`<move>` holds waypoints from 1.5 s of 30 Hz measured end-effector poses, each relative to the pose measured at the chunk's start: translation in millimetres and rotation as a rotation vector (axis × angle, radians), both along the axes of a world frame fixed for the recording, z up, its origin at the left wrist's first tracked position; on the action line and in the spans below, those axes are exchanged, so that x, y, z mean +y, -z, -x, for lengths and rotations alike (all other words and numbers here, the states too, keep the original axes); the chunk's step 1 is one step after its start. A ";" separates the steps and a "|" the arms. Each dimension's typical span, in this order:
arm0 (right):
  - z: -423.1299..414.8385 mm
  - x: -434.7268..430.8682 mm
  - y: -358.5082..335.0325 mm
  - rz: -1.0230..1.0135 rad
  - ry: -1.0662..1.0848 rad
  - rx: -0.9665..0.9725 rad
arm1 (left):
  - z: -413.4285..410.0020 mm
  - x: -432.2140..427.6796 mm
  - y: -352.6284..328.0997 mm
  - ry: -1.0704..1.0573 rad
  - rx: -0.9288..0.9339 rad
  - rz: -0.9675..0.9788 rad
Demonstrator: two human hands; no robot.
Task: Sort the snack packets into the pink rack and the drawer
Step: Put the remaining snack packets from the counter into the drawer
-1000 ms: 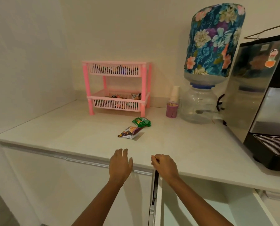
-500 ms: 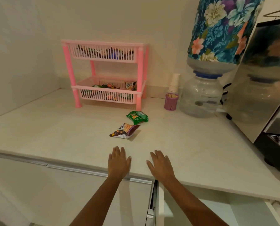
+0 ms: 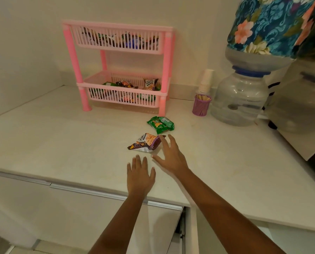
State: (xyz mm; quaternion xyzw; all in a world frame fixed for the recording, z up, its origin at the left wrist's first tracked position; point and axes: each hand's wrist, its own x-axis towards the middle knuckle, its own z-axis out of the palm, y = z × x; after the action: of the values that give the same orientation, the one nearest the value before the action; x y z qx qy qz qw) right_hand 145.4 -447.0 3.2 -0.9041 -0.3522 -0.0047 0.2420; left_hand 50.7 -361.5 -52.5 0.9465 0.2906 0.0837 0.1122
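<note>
— Nearer to the peanut packet [image 3: 146, 143]?
— Right hand [image 3: 168, 157], fingers spread wide, nothing held; packet just left of the fingertips and a little ahead, maybe brushed by the index, hard to tell.
— Long axis?
— Slanted, near-left to far-right, far corner pointed at the right hand.
— Left hand [image 3: 139, 174]?
— Flat, open, empty, on the counter [image 3: 61, 143] behind the packet, farther off.
— Green packet [image 3: 160, 124]?
— Straight beyond the right fingertips, apart, short of the pink rack [image 3: 120, 66].
</note>
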 end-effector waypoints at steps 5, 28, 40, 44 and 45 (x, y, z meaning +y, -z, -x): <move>-14.1 36.1 -12.0 0.081 -0.060 0.096 | 0.3 -0.3 0.8 0.002 -0.013 -0.003; 37.8 -160.8 -22.2 -0.289 0.094 -0.302 | 7.1 -13.1 -12.7 0.082 -0.016 -0.049; 74.9 -322.4 24.8 -0.027 -0.057 -0.354 | -15.9 -78.7 -11.1 0.255 -0.057 -0.057; 65.4 -322.7 70.0 0.345 -0.012 -0.070 | -15.9 -77.9 -13.4 0.257 -0.079 -0.054; 60.0 -319.6 82.1 0.433 0.023 0.012 | -15.8 -77.9 -13.5 0.257 -0.090 -0.047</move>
State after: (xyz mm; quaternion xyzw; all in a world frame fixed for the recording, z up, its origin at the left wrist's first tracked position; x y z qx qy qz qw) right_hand 85.4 -766.6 -79.0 -0.9390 -0.3330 0.0737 0.0443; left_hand 66.5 -439.4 -38.9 0.9736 0.1596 0.1177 0.1126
